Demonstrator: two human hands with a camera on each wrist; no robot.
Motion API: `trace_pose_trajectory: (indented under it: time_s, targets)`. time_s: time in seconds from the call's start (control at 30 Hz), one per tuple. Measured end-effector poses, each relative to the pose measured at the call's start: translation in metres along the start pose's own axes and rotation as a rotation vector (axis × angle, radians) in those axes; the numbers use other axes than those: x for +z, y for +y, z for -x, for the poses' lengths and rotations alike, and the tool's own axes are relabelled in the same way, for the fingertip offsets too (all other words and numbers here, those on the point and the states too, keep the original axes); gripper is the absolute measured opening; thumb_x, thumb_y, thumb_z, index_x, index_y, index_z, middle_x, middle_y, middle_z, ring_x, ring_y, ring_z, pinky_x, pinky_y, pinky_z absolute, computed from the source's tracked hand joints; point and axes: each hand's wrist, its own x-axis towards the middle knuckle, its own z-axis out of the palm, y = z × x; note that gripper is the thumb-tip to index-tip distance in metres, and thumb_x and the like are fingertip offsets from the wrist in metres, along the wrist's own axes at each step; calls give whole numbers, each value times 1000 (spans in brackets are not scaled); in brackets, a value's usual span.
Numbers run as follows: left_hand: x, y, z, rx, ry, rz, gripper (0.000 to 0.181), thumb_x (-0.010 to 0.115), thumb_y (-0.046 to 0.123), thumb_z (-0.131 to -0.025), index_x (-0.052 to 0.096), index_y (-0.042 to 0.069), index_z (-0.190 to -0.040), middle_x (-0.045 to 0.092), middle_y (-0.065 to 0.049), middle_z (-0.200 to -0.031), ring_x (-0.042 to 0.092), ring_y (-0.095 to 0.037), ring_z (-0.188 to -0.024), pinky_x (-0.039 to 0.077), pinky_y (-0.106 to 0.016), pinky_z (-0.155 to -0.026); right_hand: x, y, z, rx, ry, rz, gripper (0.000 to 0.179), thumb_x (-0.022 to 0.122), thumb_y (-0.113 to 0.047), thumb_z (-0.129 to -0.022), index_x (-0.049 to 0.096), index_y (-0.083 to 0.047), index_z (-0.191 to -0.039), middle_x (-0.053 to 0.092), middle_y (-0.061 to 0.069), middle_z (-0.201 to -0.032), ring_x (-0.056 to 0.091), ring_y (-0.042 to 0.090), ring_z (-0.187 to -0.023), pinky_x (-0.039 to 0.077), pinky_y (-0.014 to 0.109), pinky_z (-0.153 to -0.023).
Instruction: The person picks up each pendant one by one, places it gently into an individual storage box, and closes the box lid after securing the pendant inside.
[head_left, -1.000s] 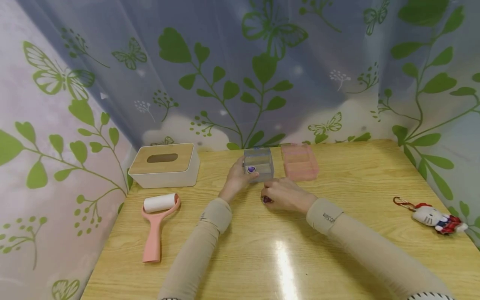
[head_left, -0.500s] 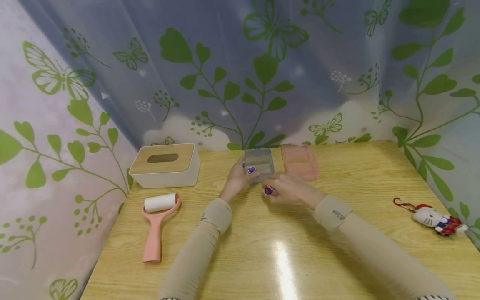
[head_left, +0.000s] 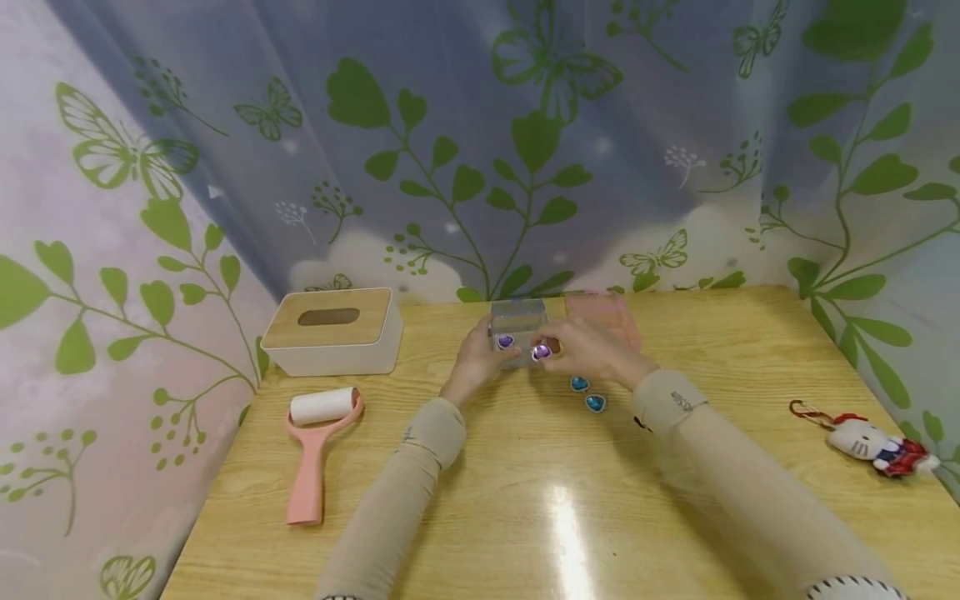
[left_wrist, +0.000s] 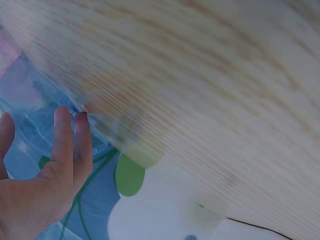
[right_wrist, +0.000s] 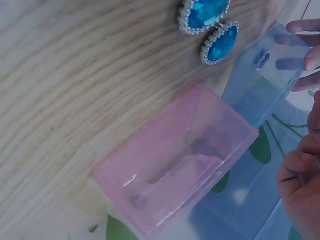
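My left hand grips the left side of a see-through blue compartment box, thumb along its front. A purple gem with a sparkly pale rim shows in the box's front compartment. Over the box's front right corner, my right hand pinches another purple gem. Two teardrop blue gems with beaded silver rims, one farther and one nearer, lie on the table below that hand. In the left wrist view, my left fingers lie against the blue box; the right wrist view does not show the pinched gem.
A see-through pink box stands just right of the blue one, partly behind my right hand. Leftward are a tissue box and a pink-handled lint roller. A white cat-doll keychain lies far right. A patterned curtain hangs behind.
My right hand has moved up and away to the blue box, carrying the purple gem. The two blue gems, out of sight before, now show on the table. My left hand stays in place.
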Motion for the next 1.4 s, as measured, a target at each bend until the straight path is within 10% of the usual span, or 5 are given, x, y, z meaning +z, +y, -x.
trace_pose_trajectory:
  time_s: [0.6,1.4]
  targets:
    - [1,-1,-1,-10,4,-12,87,80,21,-94,30,4,-164,53,-23,-157,53,-40,-145,42,-52,-125,1,17,-21,63,-31,-76,38,70,-26,-101,71,-3,-132,73,1,-95,61,10,-69,54,27,-66]
    - [2,0,-1,17,13,-38,87,80,20,-95,31,1,-163,52,-26,-157,52,-41,-145,42,-51,-125,5,24,-51,169,-132,-117,12,73,-25,-101,79,-15,-105,68,0,-86,48,9,-63,38,23,-62]
